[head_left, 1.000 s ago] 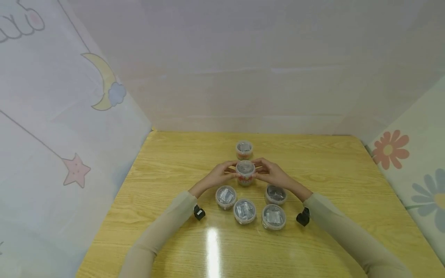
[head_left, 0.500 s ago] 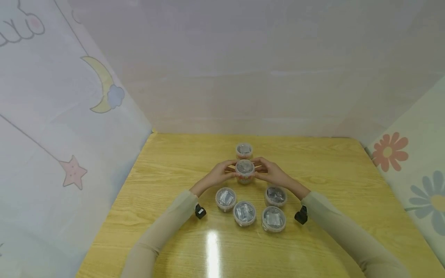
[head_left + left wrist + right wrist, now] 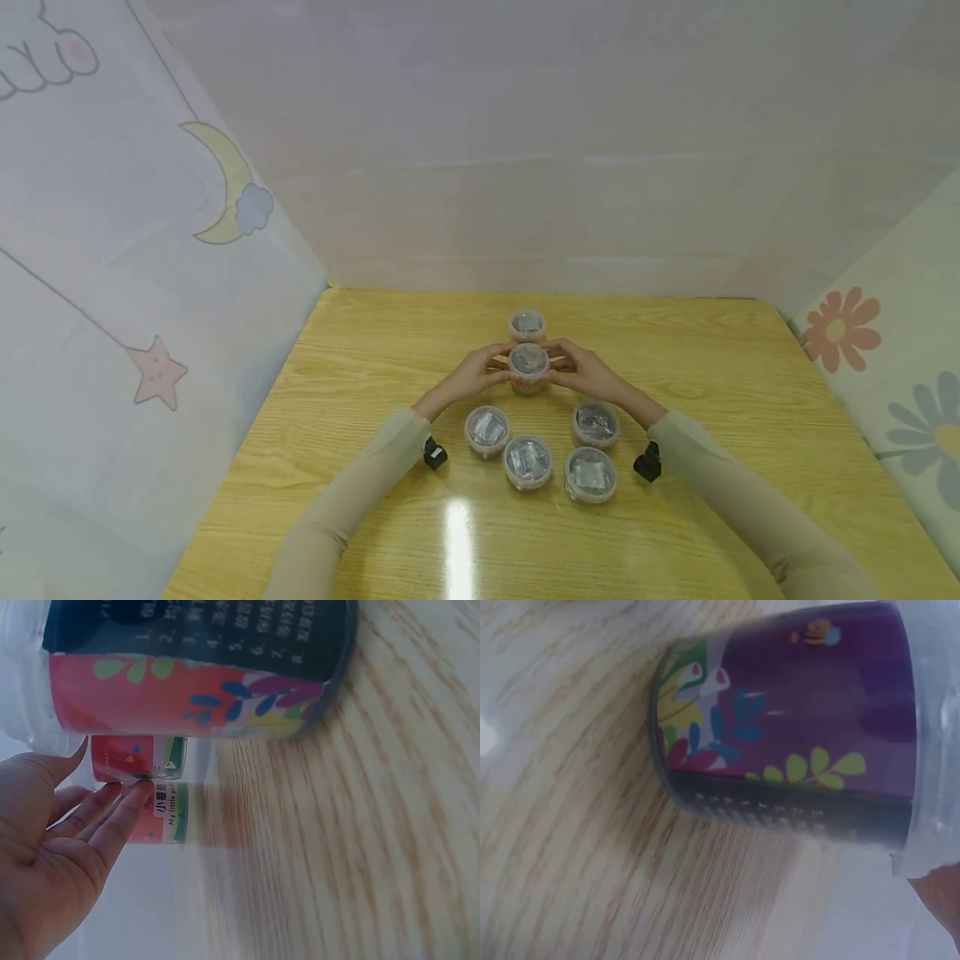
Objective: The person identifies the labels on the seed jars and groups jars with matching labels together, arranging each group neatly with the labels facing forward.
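Both hands grip one round lidded tub [image 3: 528, 367] from opposite sides, at the middle of the table. My left hand [image 3: 472, 375] has its thumb at the tub's front side and its fingers farther back. On the other side my right hand [image 3: 587, 374] holds it the same way. Directly behind stands another lidded tub [image 3: 527, 323], partly overlapped by the held one. In the left wrist view the left fingers [image 3: 112, 817] lie against the red-labelled held tub [image 3: 124, 757]. The right wrist view mostly shows a purple tub [image 3: 802, 720], which hides most of the right hand.
Nearer the person, several tubs stand on the wooden table [image 3: 360, 358]: a left tub [image 3: 487, 430], a middle tub [image 3: 527, 462], a front right tub [image 3: 590, 475] and a dark-topped tub [image 3: 596, 423]. Printed sheets [image 3: 247, 333] wall the table's sides and back.
Both hands have moved the held tub slightly away from the person, closer to the tub behind it. The other tubs keep their places; the head view has tilted slightly.
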{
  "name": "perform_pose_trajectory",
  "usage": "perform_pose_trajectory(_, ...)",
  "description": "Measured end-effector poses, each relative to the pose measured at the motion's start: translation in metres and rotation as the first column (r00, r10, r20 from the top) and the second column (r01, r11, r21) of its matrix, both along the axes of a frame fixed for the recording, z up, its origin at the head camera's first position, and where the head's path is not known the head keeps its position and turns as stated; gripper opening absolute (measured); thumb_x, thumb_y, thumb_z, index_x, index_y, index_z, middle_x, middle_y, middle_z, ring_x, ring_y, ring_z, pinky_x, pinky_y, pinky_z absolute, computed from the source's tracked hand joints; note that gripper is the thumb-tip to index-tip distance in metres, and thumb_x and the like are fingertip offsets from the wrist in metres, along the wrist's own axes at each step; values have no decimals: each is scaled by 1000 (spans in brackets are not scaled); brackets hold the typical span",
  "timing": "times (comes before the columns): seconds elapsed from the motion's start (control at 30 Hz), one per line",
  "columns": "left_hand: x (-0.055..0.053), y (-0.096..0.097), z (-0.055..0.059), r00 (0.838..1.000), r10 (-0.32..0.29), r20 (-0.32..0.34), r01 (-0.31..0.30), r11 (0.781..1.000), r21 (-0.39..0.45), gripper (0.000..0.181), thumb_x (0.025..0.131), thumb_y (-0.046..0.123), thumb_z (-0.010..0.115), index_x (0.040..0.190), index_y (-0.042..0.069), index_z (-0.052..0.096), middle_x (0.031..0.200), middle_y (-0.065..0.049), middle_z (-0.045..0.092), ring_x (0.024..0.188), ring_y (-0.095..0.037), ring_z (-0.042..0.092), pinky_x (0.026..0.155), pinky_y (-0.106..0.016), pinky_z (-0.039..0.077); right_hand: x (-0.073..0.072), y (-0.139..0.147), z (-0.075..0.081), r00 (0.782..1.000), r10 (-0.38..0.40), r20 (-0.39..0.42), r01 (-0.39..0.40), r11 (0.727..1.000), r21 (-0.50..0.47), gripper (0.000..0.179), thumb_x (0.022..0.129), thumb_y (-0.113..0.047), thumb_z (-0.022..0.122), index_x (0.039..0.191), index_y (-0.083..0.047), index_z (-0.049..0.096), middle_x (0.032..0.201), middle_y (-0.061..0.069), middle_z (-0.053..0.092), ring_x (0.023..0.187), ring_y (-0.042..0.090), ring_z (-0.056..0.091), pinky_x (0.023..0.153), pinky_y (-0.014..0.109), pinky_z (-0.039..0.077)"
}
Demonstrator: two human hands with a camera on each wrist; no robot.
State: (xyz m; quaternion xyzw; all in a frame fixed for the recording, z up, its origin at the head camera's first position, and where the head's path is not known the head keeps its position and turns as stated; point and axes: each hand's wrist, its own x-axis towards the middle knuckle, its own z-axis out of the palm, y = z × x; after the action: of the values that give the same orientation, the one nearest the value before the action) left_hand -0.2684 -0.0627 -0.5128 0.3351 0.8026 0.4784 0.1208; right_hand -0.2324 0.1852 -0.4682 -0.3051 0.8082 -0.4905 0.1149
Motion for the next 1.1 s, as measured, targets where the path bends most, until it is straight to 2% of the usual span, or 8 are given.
perform_pose_trajectory(0.4,-2,0,-2,1000,19,6,-19,1000,-19,58,88,19,63,140,9,40,139,-10,45,109,-26,59,85,-24,52,-2,-3,-3,1000,-12,4,12,1000,-4,49,88,-1,61,130,10,39,128,30,46,110,46,53,92,57,44)
perform_pose_trajectory(0.53,-2,-1,-3,1000,15,8,-15,1000,-18,58,88,18,63,141,9,40,139,-11,45,109,-27,59,85,-24,52,-6,-2,-13,1000,-22,-3,22,1000,-13,48,88,-1,61,130,9,39,127,29,47,110,46,53,92,58,44)
perform_pose_trajectory(0.67,0,-1,-2,1000,12,-2,-12,1000,-26,59,88,17,62,141,7,38,141,-11,43,111,-27,58,87,-24,51,-12,1,-26,1000,-26,-16,26,1000,-1,49,88,-5,62,131,4,39,129,25,47,110,42,54,92,53,47)
perform_pose_trajectory(0.97,12,-2,22,999,-46,2,46,999,20,57,89,4,60,139,-6,35,141,-23,39,113,-38,55,90,-33,51,-17,4,-33,1000,-18,9,18,1000,-8,48,89,-7,62,131,1,40,130,20,48,111,38,55,93,50,47)
perform_pose_trajectory(1.1,8,-1,13,1000,-29,-5,29,1000,-5,58,89,7,60,140,-1,35,142,-18,39,114,-34,55,91,-30,51,-18,4,-33,1000,-18,5,18,1000,0,47,89,-9,62,131,0,41,131,19,48,112,36,55,93,48,48)
